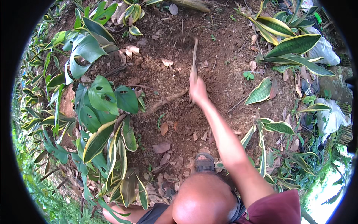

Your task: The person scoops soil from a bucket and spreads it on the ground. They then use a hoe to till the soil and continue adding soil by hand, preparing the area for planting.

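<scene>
My right hand (pixel 197 89) is closed around the handle of a slim hand tool (pixel 195 54), held out over the brown soil (pixel 173 75). The tool points away from me. Its far end is smeared by motion beside a dark, blurred patch of earth, so the shape of its head cannot be told. Under the fist the soil is loose and crumbly. A thin root or stick (pixel 167 101) lies half in the dirt, just left of the hand. My left hand is out of view.
Snake plants (pixel 100 140) and holed monstera leaves (pixel 102 95) crowd the left. More snake plants (pixel 292 46) grow at right, near white plastic bags (pixel 330 117). My bent knee (pixel 204 196) and sandalled foot (pixel 204 163) are close below. A log (pixel 190 4) lies at the top.
</scene>
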Available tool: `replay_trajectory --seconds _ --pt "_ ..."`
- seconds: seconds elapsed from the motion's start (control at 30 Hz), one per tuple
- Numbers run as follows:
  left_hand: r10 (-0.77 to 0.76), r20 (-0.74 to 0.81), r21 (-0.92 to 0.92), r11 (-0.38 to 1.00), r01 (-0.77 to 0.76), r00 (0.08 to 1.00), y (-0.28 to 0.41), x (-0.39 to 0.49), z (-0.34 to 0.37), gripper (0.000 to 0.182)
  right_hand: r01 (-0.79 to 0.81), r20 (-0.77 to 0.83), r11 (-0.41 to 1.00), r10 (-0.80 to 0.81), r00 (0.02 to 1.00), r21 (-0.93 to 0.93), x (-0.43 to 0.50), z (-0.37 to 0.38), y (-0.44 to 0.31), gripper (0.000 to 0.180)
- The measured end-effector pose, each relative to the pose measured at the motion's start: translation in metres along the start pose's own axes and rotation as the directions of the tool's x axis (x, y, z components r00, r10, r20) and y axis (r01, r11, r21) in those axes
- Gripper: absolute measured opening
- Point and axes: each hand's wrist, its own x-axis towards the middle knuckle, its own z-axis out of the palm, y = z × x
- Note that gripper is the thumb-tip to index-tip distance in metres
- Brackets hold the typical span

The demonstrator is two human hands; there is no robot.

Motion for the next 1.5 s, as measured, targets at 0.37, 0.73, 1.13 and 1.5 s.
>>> replay_trajectory --seconds 0.37,0.73,1.13,1.5 --pt "0.007 -0.826 0.19 0.945 0.266 0.563 0.062 0.105 -0.221 0.052 -0.157 -0.013 0.955 0.159 0.987 -0.253 -0.141 -0.033 0.039 0.053" --pt "0.096 -0.871 0.364 0.785 0.502 0.481 -0.024 0.146 -0.177 0.058 -0.036 0.124 0.978 0.063 0.99 -0.205 0.052 0.0 -0.056 0.052" --pt "0.149 -0.878 0.39 0.774 0.499 0.455 -0.028 0.151 -0.179 0.062 -0.029 0.061 0.951 0.05 0.997 -0.307 -0.115 -0.052 0.016 0.05" --pt "0.114 -0.869 0.382 0.774 0.505 0.482 -0.029 0.149 -0.177 0.059 0.159 -0.014 0.939 -0.171 0.985 -0.304 0.048 -0.025 -0.042 0.059"
